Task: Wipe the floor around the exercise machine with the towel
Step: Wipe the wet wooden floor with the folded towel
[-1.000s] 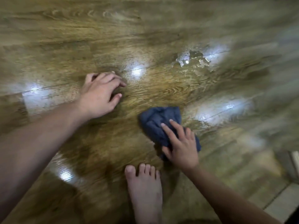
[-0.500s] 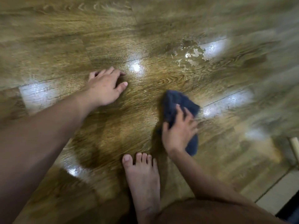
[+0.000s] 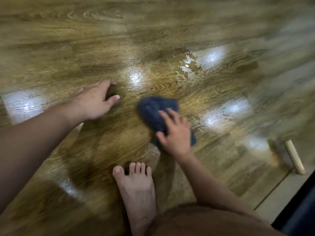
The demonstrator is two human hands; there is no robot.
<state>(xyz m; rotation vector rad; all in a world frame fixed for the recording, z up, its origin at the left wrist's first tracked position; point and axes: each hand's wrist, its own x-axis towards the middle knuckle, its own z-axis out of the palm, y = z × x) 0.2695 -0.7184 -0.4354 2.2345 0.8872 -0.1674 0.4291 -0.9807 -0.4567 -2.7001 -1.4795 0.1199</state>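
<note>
On the floor, the right hand, fingers spread flat, has slid the towel leftward.

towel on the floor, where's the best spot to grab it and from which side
Probably the far bunched end of the towel, taken from above. It lies crumpled on the wet floor, so its raised folds give fingers something to pinch, while its flat edges cling to the boards. The right hand already presses its near end with spread fingers; the left hand rests on the floor, apart from it.
</note>
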